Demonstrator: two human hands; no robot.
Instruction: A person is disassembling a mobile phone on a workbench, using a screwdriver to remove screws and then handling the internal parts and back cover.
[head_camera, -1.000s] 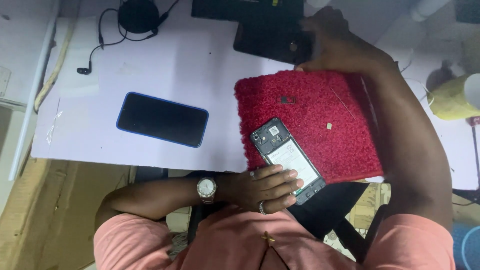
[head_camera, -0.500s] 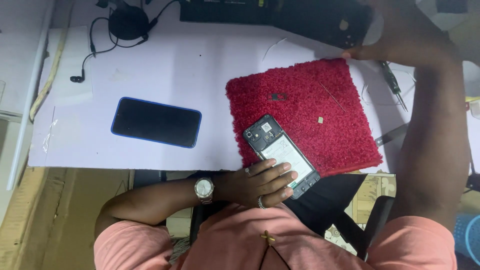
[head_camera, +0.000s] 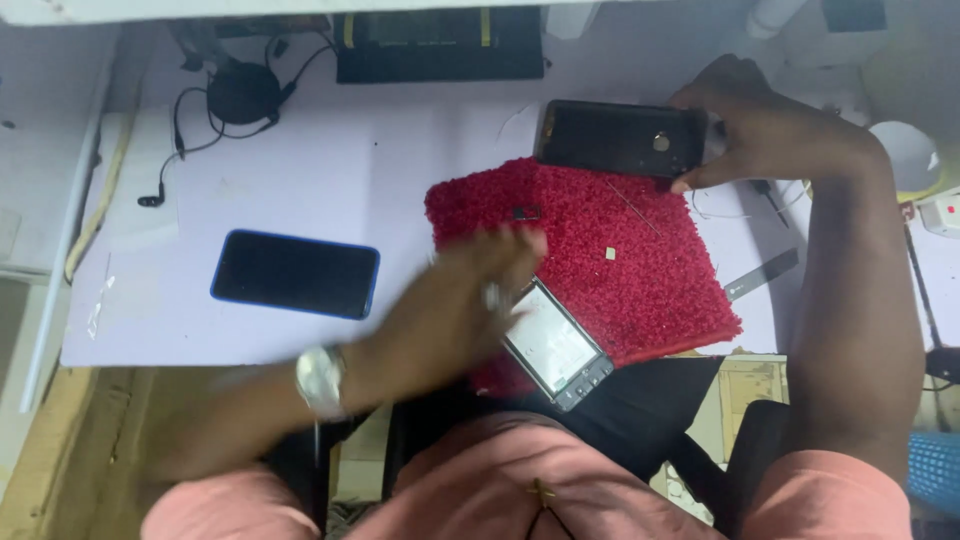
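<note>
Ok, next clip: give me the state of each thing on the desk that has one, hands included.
Left hand: blurred, over the red mat, holds nothing that shows.
Right hand: fingers grip the black phone back.
Black phone back: lifted at the mat's far edge, flat.
Opened phone: lies on the mat's near edge, insides up.
Blue-edged phone: flat on the desk, screen dark.
Red mat: flat, small parts on it.
Earphones: coiled, untouched.

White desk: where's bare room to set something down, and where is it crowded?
On the white desk, free patches lie between the headset and red mat, and left of the blue-edged phone. Crowded: the mat, under left hand, and right hand holding the back cover.
</note>
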